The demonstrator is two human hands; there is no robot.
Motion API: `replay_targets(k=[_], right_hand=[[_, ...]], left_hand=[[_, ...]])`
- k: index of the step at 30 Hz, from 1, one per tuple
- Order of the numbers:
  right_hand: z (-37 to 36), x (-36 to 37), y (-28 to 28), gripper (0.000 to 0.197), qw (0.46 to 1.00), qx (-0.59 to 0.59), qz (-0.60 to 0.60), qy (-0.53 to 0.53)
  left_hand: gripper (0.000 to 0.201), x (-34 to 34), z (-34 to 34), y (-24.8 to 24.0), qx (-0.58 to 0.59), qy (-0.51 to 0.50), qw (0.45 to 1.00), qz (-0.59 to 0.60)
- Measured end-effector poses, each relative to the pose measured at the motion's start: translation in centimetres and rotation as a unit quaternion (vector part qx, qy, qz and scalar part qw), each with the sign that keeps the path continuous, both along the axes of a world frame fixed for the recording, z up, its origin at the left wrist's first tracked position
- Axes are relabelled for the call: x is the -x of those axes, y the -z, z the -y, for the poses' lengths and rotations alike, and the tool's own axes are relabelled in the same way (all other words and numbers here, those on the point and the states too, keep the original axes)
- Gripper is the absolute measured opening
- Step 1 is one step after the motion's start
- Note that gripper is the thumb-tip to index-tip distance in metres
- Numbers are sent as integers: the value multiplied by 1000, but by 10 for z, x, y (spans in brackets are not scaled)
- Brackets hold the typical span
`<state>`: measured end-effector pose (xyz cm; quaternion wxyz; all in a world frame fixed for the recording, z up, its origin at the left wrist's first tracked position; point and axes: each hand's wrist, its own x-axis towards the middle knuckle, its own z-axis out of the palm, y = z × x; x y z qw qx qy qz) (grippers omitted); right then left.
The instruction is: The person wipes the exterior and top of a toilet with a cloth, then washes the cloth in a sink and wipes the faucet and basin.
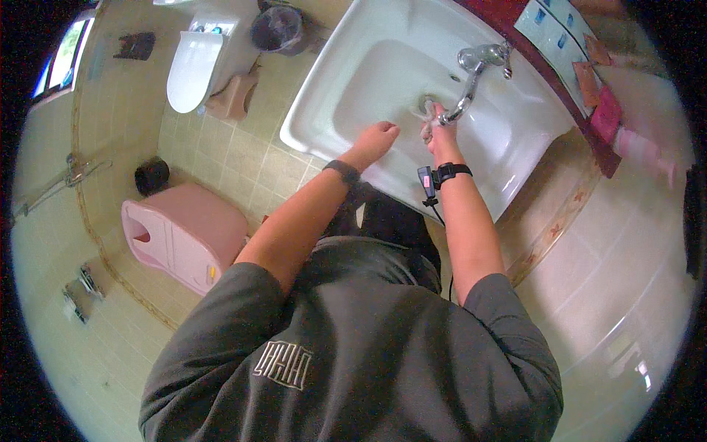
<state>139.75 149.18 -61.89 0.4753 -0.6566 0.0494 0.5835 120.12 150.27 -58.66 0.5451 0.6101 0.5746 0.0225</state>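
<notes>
A white washbasin [317,85] lies in front of me, with a chrome tap [471,85] at its right side. My right hand [443,138] is beneath the tap's spout, its fingers closed round a pale grey, crumpled cloth [426,112]. Part of the cloth hangs over the drain area, and whether water is running I cannot tell. Over the basin's near rim, my left hand [377,140] is curled into a loose fist, apart from the cloth; nothing shows in it.
To the left are a white toilet [195,74], a lined waste bin [278,31] and a pink plastic tub [191,228]. A dark red ledge [508,33] runs behind the basin, holding packets [556,29]. A thin cable hangs from my right wrist strap [451,172].
</notes>
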Motion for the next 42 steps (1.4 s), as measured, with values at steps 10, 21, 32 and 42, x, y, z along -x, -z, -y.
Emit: replay_targets(k=[10,21,32,42], right_hand=[[30,-16,16,38,968,-226,-96,-50],[67,-41,12,32,904,43,367,-216],[54,-34,-45,33,990,-35,126,-58],[19,-6,-28,55,943,-85,-294,130]], left_hand=[[51,-35,-6,-17,57,-7,998,36],[58,-98,-10,-6,314,-214,876,296],[37,-73,-23,35,158,-303,844,414],[31,-94,-1,20,29,-49,988,146]])
